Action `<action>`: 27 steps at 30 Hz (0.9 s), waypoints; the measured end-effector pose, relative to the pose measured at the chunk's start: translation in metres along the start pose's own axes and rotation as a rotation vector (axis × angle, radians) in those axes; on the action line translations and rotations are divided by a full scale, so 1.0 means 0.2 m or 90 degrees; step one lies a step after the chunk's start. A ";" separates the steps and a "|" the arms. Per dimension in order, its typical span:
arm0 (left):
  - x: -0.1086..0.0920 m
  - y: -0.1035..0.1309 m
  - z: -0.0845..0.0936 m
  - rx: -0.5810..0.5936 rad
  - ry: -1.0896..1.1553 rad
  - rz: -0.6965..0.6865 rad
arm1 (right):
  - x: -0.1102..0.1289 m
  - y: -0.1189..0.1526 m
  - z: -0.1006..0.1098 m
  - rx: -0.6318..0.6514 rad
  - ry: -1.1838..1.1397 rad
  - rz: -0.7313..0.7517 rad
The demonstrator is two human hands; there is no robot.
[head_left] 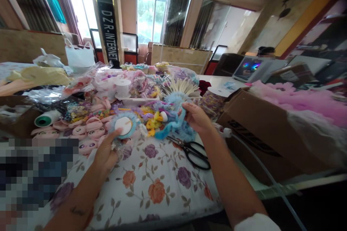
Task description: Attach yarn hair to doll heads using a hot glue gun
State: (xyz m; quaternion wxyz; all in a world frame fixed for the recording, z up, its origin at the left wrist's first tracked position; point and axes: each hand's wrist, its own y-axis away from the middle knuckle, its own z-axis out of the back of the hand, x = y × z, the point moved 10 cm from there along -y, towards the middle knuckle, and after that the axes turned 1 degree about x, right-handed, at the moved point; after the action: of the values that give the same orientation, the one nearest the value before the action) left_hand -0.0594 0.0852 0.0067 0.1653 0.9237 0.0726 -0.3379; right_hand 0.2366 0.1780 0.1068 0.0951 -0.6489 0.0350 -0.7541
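My left hand is closed on a round white disc with a frilly light-blue edge, thumb pressed on its white face. My right hand pinches a blue ribbon-like strip between thumb and fingers, and the strip hangs down to the left. Fluffy blue trim lies below that hand. Black-handled scissors rest on the flowered cloth, their blades toward the blue trim. Pink plush heads with printed eyes lie left of the disc.
Behind the hands are a white spool, yellow pieces and bags of trimmings. A thread cone lies at left. An open cardboard box with pink fluffy material stands at right. Another person sits far back right.
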 end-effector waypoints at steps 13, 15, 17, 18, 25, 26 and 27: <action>0.03 -0.01 0.00 0.004 -0.015 0.006 | 0.52 -0.30 0.24 -0.183 -0.207 0.102; 0.04 -0.01 0.00 0.008 -0.017 0.012 | 0.56 -0.34 0.23 -0.169 -0.178 0.077; 0.04 -0.01 0.00 0.010 -0.017 0.019 | 0.60 -0.35 0.23 -0.184 -0.184 0.083; 0.05 -0.01 0.00 0.011 -0.015 0.020 | 0.62 -0.34 0.24 -0.202 -0.198 0.105; -0.03 -0.02 0.01 -0.012 0.022 -0.014 | 0.42 -0.24 -0.11 -0.011 -0.344 -0.043; -0.05 -0.02 0.01 -0.015 0.032 -0.019 | 0.41 -0.22 -0.16 0.011 -0.379 -0.048; -0.06 -0.02 0.02 -0.021 0.041 -0.024 | 0.42 -0.20 -0.20 0.035 -0.409 -0.049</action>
State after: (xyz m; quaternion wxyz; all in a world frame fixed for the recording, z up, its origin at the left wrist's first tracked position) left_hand -0.0721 0.0879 0.0111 0.1714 0.9298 0.1008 -0.3098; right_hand 0.1816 0.1977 0.1888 0.0901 -0.8516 -0.0420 -0.5146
